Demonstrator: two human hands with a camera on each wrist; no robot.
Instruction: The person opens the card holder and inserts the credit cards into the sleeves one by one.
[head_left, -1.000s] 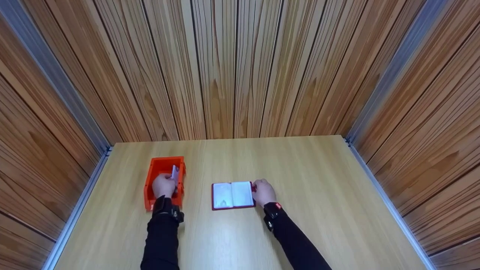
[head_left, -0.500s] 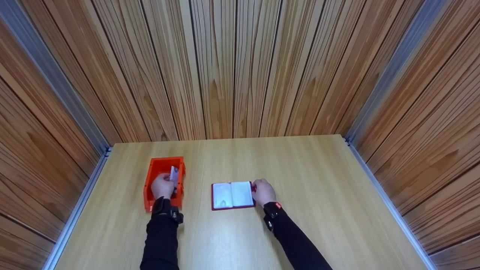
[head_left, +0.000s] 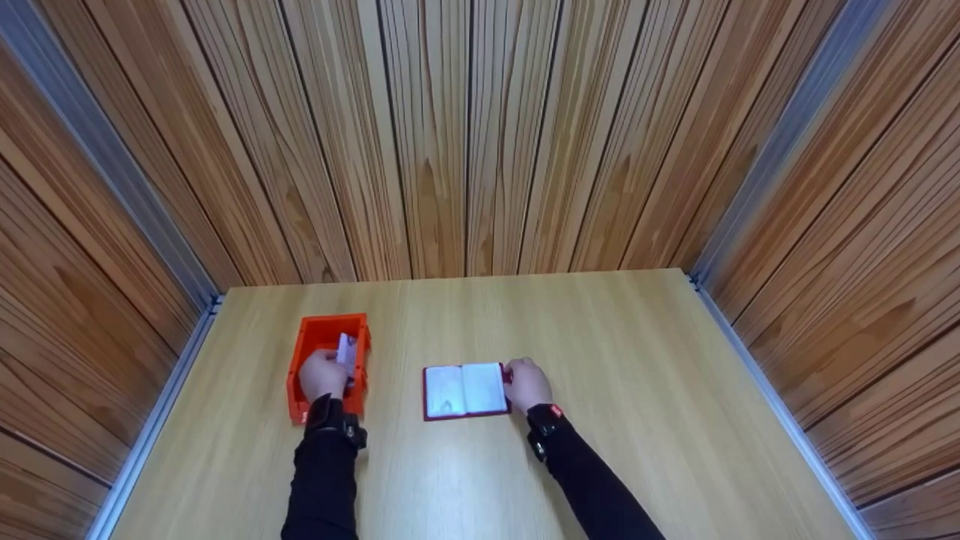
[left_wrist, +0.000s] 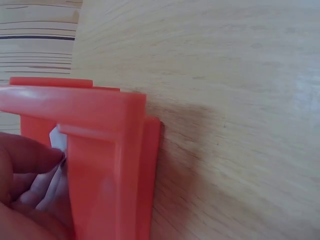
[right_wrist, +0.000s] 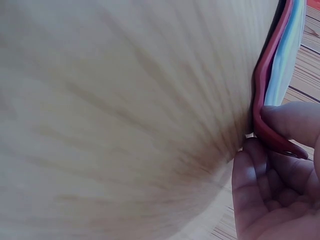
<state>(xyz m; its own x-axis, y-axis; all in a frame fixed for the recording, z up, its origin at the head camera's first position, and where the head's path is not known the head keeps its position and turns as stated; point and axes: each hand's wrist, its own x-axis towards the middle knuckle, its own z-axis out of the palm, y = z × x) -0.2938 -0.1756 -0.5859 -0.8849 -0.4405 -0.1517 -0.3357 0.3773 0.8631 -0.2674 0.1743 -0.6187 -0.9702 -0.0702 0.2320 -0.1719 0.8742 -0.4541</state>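
Observation:
An open red-covered card holder (head_left: pixel 466 391) with pale, glossy sleeves lies flat on the table. My right hand (head_left: pixel 529 384) is at its right edge, and in the right wrist view the thumb and fingers pinch its red strap (right_wrist: pixel 272 137). My left hand (head_left: pixel 323 373) reaches down into an orange bin (head_left: pixel 330 321). There it pinches a pale, purplish-white card (head_left: pixel 346 352), which stands up at a slant by the bin's right wall. The left wrist view shows only a sliver of the card (left_wrist: pixel 57 139); the bin's wall hides the rest.
The light wooden table (head_left: pixel 450 480) carries the bin on the left and the card holder in the middle. Wooden plank walls (head_left: pixel 435 150) rise at the back and both sides, with metal rails (head_left: pixel 780 405) along the table's side edges.
My left hand has shifted slightly left inside the bin, and the card has moved left with it, showing more of its face. The right hand and card holder stay in place.

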